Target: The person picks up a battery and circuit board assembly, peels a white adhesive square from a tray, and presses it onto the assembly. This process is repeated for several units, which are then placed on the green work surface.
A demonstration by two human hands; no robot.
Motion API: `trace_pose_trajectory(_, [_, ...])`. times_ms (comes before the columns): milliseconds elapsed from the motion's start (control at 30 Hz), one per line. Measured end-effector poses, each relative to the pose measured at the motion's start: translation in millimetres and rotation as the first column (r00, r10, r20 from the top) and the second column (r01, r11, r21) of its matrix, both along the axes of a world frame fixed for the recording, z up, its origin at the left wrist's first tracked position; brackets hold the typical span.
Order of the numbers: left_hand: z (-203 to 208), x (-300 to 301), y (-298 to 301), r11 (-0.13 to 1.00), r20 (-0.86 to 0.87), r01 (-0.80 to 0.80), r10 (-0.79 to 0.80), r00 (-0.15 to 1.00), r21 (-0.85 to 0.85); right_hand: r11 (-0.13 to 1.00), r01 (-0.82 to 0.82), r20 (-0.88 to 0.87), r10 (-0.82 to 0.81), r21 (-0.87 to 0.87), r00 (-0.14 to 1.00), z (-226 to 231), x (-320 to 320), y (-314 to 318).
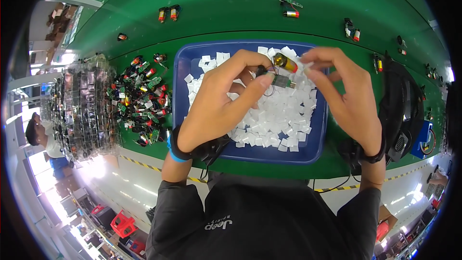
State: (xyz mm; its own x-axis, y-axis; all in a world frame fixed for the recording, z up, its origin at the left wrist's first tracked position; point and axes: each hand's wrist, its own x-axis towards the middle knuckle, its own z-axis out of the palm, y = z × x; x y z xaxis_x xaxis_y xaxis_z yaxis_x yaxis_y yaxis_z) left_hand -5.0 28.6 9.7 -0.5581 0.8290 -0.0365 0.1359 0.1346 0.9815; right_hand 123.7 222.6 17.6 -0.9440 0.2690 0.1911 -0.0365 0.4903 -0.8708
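My left hand point(226, 96) is closed, pinching a small green circuit board point(283, 82) between thumb and fingers. Thin dark wires join the board to a cylindrical battery point(285, 62) with a gold and red wrap, which sticks out past the fingertips. To its right, my right hand point(344, 84) has thumb and forefinger drawn together close to the battery's end. A whitish blur shows at those fingertips; what they hold is unclear. Both hands are above a blue tray point(179, 96) with many small white square pieces point(276, 118) inside.
Left of the tray lies a heap of boards with batteries point(144, 98), beside stacked clear plastic trays point(84, 108). More battery assemblies point(168, 14) are spaced along the far side of the green table point(231, 7). A black bag point(402, 110) and a blue box point(423, 139) stand at the right.
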Motion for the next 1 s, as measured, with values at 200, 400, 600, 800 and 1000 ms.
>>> trace_pose_trajectory(200, [-6, 6, 1, 0.989, -0.180, 0.137, -0.145, 0.973, -0.055, 0.999, -0.046, -0.109, 0.046, -0.001, 0.993, -8, 0, -10])
trace_pose_trajectory(400, [-1, 11, 3, 0.979, -0.055, 0.124, -0.134, 0.989, -0.160, 0.996, -0.082, -0.152, 0.088, 0.045, 0.984, -12, 3, -3])
trace_pose_trajectory(600, [-19, 7, 3, 0.980, -0.048, 0.183, -0.180, 0.983, 0.075, 0.919, -0.112, -0.280, 0.228, 0.377, 0.933, -8, 0, 0])
trace_pose_trajectory(800, [-8, -4, 2, 0.968, 0.569, 0.223, -0.249, 0.784, 0.116, 0.819, -0.091, -0.353, 0.341, 0.567, 0.871, -4, 3, -11])
trace_pose_trajectory(1000, [-4, 6, 6, 0.984, 0.588, 0.051, -0.142, 0.797, 0.168, 0.778, -0.047, -0.365, 0.347, 0.627, 0.864, -2, 1, -10])
